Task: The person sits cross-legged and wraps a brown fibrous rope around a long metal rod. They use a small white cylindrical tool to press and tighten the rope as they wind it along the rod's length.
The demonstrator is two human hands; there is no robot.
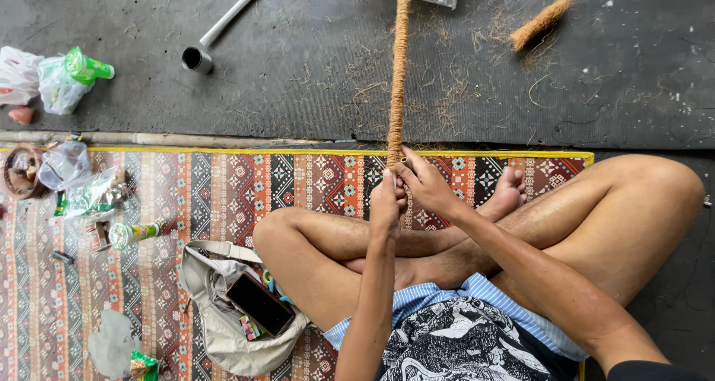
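A long brown coir rope [399, 68] runs from the top of the view straight down to my hands. My left hand [386, 202] is closed around its near end, just above my crossed legs. My right hand [426, 183] pinches the same end from the right, fingers touching the left hand. I sit cross-legged on a patterned woven mat [223, 187]. A loose tuft of coir fibre [542, 22] lies on the dark floor at the upper right, apart from the rope.
A metal pipe [216, 27] lies at upper left on the dark floor. Plastic bags and a green bottle [86, 67] sit at far left. A beige bag [223, 314] with a phone [259, 303] rests by my left knee. Small wrappers and a tube [132, 233] litter the mat.
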